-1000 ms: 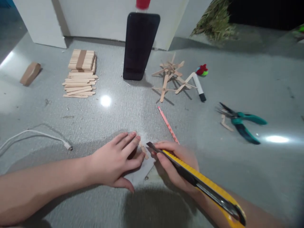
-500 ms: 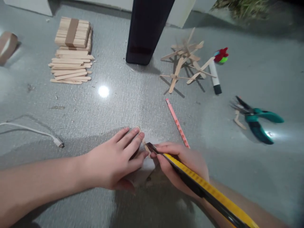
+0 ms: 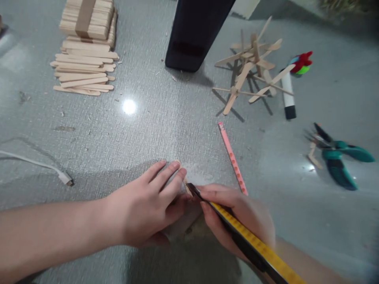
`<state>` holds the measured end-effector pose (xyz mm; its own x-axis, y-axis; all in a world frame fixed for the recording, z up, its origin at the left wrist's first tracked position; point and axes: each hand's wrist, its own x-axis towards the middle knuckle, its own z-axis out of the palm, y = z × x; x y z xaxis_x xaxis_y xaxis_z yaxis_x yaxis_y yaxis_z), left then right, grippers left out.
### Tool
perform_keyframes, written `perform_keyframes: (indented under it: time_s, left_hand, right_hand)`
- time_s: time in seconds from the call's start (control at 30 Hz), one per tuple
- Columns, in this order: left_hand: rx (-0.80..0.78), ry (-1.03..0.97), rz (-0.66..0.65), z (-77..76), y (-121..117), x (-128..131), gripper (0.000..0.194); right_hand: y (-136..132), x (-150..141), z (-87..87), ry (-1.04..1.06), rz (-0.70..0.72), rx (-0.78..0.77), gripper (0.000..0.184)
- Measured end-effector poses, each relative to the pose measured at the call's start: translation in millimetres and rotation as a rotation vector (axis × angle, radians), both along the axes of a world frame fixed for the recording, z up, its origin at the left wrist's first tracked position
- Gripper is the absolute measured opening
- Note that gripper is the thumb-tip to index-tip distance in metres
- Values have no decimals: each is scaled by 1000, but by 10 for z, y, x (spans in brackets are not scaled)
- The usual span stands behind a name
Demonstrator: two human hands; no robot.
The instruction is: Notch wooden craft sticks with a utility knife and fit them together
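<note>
My left hand (image 3: 154, 205) lies over a small wooden craft stick (image 3: 187, 187), pinning it to the table with its fingertips. Most of that stick is hidden under the fingers; only its edge and lower end show. My right hand (image 3: 251, 215) grips a yellow and black utility knife (image 3: 254, 241) near the front. The knife's dark blade (image 3: 194, 190) touches or nearly touches the stick's lower part, just right of my left fingers. A pink pencil (image 3: 232, 157) lies beyond my right hand.
Craft sticks (image 3: 83, 73) lie left, below a banded bundle (image 3: 99, 19). A dark phone (image 3: 197, 35) stands upright at the back. Right are a crossed-stick structure (image 3: 244, 73), a white marker (image 3: 287, 88) and green-handled pliers (image 3: 340, 157). A white cable (image 3: 35, 159) lies left.
The knife blade has come from beside the craft stick onto its lower part. My left fingers stay over the stick. The view has tilted down, so the background sits higher.
</note>
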<state>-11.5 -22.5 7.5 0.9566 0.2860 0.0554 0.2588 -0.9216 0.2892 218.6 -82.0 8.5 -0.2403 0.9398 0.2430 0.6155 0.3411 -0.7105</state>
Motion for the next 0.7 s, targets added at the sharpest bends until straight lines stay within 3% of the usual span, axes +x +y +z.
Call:
perform_keyframes:
  time_s: [0.27,0.37,0.53,0.7]
  left_hand:
    - [3,-20,-1,24,15,2,92]
    - [8,-37,-17,49,70,6,82]
    - [43,-102,43,33,168,32,39]
    - [54,-116,54,1,192,51,37]
  right_hand:
    - [22,-65,82,-36,39,-10,32]
    - [8,-104,100,-62,30,-13,29]
    - [-20,-135,112,-44,1,-43,25]
    - [-14,-152,123,-51,-9,-55,23]
